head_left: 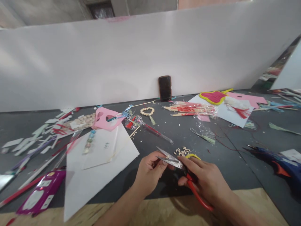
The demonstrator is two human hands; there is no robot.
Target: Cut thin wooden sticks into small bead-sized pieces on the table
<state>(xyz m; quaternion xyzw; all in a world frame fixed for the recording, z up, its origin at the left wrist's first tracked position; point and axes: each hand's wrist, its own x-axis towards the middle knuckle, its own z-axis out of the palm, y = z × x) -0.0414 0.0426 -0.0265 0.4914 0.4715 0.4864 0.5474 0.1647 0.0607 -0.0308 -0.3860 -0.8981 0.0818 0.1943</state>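
Red-handled scissors (172, 161) are in my right hand (207, 177), their blades parted and pointing left. My left hand (150, 172) is closed in a pinch at the blades, fingertips pressed together around something too small to make out. Just beyond the scissors lies a small heap of pale bead-like pieces (182, 152). A yellow curved thing (193, 155) shows behind my right hand, partly hidden by it. Further back rests a beaded bracelet (147, 111) with a pale green tassel.
White sheets (94, 179) and a pink cutout (108, 118) lie left, near a purple case (42, 191). A phone (165, 88) leans on the white panel (113, 59). Bundled sticks (190, 108) lie behind; a blue glue gun (277, 163) is at right.
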